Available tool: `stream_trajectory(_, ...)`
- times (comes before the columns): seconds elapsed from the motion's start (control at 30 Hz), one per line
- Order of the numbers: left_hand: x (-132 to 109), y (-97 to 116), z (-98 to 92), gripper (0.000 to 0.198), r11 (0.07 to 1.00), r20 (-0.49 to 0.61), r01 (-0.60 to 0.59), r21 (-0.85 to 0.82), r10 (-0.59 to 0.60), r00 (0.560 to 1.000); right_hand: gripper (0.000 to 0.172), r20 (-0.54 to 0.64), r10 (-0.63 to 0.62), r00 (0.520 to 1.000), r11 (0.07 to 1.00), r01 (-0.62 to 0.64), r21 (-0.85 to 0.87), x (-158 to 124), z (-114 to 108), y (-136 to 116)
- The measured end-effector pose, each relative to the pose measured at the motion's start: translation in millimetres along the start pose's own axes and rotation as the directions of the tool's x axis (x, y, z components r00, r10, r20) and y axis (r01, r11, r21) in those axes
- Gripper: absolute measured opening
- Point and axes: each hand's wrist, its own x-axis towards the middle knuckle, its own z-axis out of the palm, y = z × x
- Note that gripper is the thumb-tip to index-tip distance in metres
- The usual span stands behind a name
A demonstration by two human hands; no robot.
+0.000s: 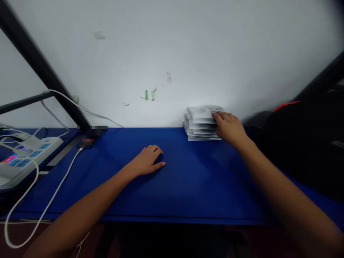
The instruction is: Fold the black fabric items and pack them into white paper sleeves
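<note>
My left hand (149,159) rests on the blue tabletop (172,193), its fingers slightly curled and apart, with nothing in it. At the back of the table, against the wall, stands a stack of white paper packets (202,122), several of them piled a little unevenly. My right hand (228,127) is at the right edge of this stack. Its fingertips lie over the upper packets, and the hand seems to grip their edge. What the lower fingers touch is partly hidden.
On the left sits a white power strip (34,154) with plugs and cables. A white cable (60,184) loops over the table's left side to a blurred dark object (91,138). A large black item (306,143) fills the right end. Behind is a white wall (172,53).
</note>
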Motion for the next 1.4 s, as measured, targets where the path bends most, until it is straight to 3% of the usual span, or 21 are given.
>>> stream_trajectory(0.33, -0.9, 1.3, -0.9, 0.035, 0.999, -0.044, -0.023, -0.028, 0.021, 0.999, 0.035, -0.157, 0.014, 0.988, 0.995, -0.029, -0.099, 10.9, 11.9, -8.2)
stream_trajectory(0.43, 0.4, 2.7, -1.2, 0.032, 0.988, -0.19, -0.014, -0.151, -0.015, 0.982, 0.035, -0.243, -0.033, 0.969, 0.999, 0.03, -0.015, 8.4, -2.0, -25.6)
stream_trajectory(0.5, 0.7, 5.0, -2.5, 0.033, 0.973, -0.374, -0.04, -0.225, -0.048, 0.926, 0.036, -0.304, -0.105, 0.947, 0.992, 0.121, 0.036, 2.3, -18.7, -47.3)
stream_trajectory(0.57, 0.1, 8.6, -5.3, 0.037, 0.971, -0.566, -0.103, -0.215, -0.038, 0.823, 0.037, -0.345, -0.216, 0.913, 0.968, 0.246, 0.043, -7.5, -36.3, -76.7)
stream_trajectory(0.63, -1.1, 12.8, -8.7, 0.043, 0.978, -0.684, -0.168, -0.125, 0.038, 0.728, 0.036, -0.353, -0.338, 0.872, 0.924, 0.38, 0.053, -19.4, -48.6, -109.5)
stream_trajectory(0.67, -1.7, 14.8, -10.2, 0.043, 0.978, -0.698, -0.201, -0.058, 0.105, 0.708, 0.034, -0.349, -0.387, 0.854, 0.901, 0.43, 0.054, -25.5, -51.5, -125.2)
stream_trajectory(0.7, -2.2, 16.5, -11.4, 0.04, 0.973, -0.681, -0.232, 0.016, 0.181, 0.71, 0.032, -0.338, -0.423, 0.84, 0.884, 0.465, 0.048, -31.2, -52.0, -139.2)
stream_trajectory(0.8, -2.5, 17.9, -12.3, 0.013, 0.938, -0.511, -0.274, 0.212, 0.346, 0.787, 0.029, -0.304, -0.476, 0.825, 0.854, 0.516, 0.066, -42.8, -42.9, -164.9)
stream_trajectory(0.87, -1.9, 14.8, -12.1, 0.018, 0.928, -0.435, -0.244, 0.281, 0.35, 0.83, 0.027, -0.269, -0.492, 0.828, 0.842, 0.531, 0.094, -45.0, -34.6, -166.0)
stream_trajectory(0.93, -1.4, 9.0, -13.0, 0.023, 0.935, -0.427, -0.189, 0.302, 0.31, 0.85, 0.025, -0.24, -0.488, 0.839, 0.845, 0.523, 0.114, -44.0, -29.5, -156.9)
stream_trajectory(1.07, -1.0, -4.6, -18.3, 0.021, 0.956, -0.503, -0.044, 0.288, 0.19, 0.843, 0.023, -0.205, -0.449, 0.869, 0.875, 0.475, 0.095, -39.5, -29.5, -130.1)
stream_trajectory(1.17, -0.5, -9.6, -21.3, 0.019, 0.967, -0.533, -0.004, 0.256, 0.144, 0.834, 0.027, -0.184, -0.458, 0.869, 0.869, 0.482, 0.111, -39.3, -29.5, -121.5)
stream_trajectory(1.27, 0.4, -4.8, -20.4, 0.015, 0.975, -0.557, -0.042, 0.218, 0.159, 0.815, 0.025, -0.24, -0.419, 0.876, 0.84, 0.474, 0.265, -43.6, -26.6, -127.2)
stream_trajectory(1.4, 0.1, 13.4, -13.6, 0.013, 0.955, -0.535, -0.22, 0.197, 0.293, 0.793, 0.022, -0.322, -0.341, 0.883, 0.729, 0.465, 0.503, -51.7, -26.0, -143.5)
